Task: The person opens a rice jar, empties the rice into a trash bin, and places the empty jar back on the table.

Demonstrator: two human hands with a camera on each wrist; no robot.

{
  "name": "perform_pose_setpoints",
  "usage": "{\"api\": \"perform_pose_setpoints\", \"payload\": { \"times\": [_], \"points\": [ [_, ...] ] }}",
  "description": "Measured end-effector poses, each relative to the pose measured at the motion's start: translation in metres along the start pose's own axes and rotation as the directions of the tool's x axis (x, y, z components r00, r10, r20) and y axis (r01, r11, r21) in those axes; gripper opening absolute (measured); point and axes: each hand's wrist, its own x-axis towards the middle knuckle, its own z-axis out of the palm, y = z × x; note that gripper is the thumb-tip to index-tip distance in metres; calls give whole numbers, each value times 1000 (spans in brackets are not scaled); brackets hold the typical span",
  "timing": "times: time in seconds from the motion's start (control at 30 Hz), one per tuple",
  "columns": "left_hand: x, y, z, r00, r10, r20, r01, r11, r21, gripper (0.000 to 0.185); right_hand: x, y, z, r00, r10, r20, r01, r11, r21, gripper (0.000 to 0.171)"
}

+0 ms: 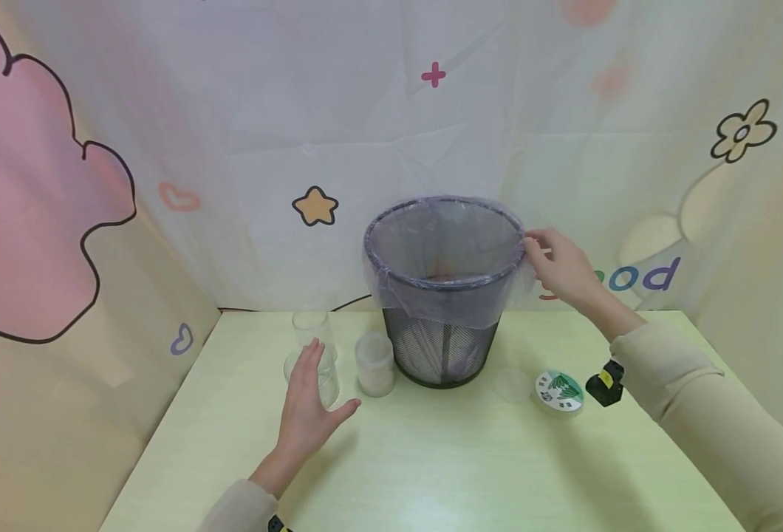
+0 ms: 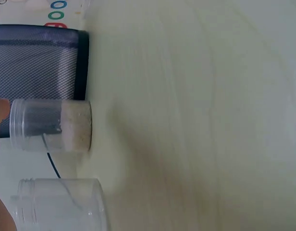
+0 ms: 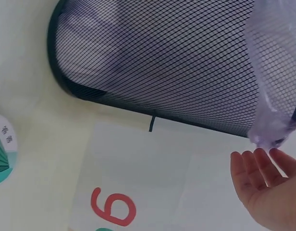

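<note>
Left hand [image 1: 308, 403] lay nearest, fingers straight and relaxed, gripping nothing, flat vs. an upright clear jar [image 1: 315, 355]. Just to its right stood a lidded jar [image 1: 374, 363] w/ pale powder. Right hand [image 1: 560, 267], fingers straight, touched the bag liner [image 1: 441, 255] at the rim of a mesh bin [image 1: 442, 347], upright, mouth up. Below that hand lay a round lid [image 1: 558, 391], label print too small to read.

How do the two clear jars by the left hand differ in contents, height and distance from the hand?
The small jar holds a pale granular fill at its bottom; the tall jar looks empty. The small jar is shorter, the tall jar higher with a threaded neck. The left hand is open right at the tall jar, while the small jar stands apart, next to the mesh bin. Both are clear, upright and lidless.
</note>
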Motion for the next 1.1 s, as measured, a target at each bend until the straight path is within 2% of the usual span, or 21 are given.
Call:
{"api": "perform_pose_setpoints", "payload": {
  "times": [0.17, 0.33, 0.63, 0.93, 1.1],
  "points": [
    [-7, 2, 6, 999, 50, 0, -50, 999, -2, 101, -8, 13, 5, 998, -51, -36, 51, 999, -5, 53],
    [-11, 5, 13, 997, 70, 10, -70, 997, -27, 102, -20, 31, 10, 996, -79, -40, 77, 997, -29, 46],
    [-10, 15, 21, 999, 23, 24, -21, 998, -64, 100, -35, 55, 26, 982, -183, -48, 177, 977, -115, 32],
    [-8, 20, 26, 1000, 0, 14, 2, 997, -74, 99, -52, 70, 39, 976, -216, 1, 213, 962, -168, 29],
    [-3, 24, 32, 997, -77, 26, 80, 990, -115, 101, -61, 76, 46, 971, -238, 13, 237, 958, -161, 29]
  ]
}}
